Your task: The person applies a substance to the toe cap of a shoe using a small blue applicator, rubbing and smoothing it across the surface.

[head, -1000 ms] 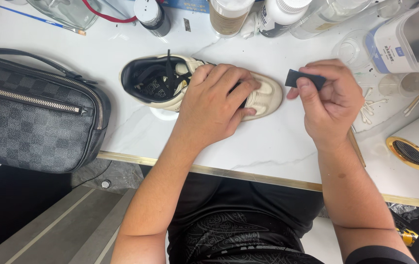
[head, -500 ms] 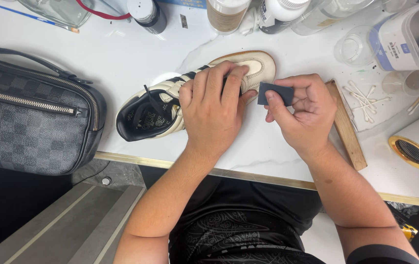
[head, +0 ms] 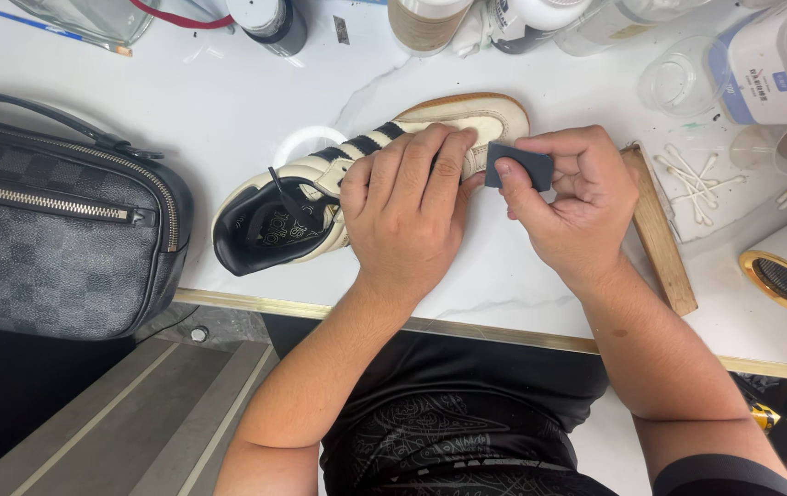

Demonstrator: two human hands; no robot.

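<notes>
Head view, shoe: a cream leather low-top sneaker with black stripes and a tan sole edge [head: 366, 184] lies on its side at the centre of the frame on the white marble-look tabletop [head: 228, 101], toe toward upper right, dark opening toward lower left.
Left hand: the left hand [head: 407, 216] lies spread over the shoe's middle, fingers pressed down on the upper, pinning it.
Right hand: the right hand [head: 572, 207] pinches a small dark grey rectangular block [head: 519, 166] between thumb and fingers, its edge touching the toe.
Handling: the shoe looks light, its leather soft and yielding; I'd judge the midfoot the steadiest place to hold, the toe being left free.
Block: it seems slightly squashy, easily nipped.
Packages: along the top edge stand a black-capped bottle [head: 269, 20], a tan jar [head: 428, 23] and a white bottle [head: 531, 18]; upper right, a clear tub with a blue-and-white label [head: 770, 64].
Left of frame: a grey checked zip bag [head: 44, 230].
Right of frame: white cotton swabs [head: 692, 179] beside a wooden strip [head: 658, 230].
</notes>
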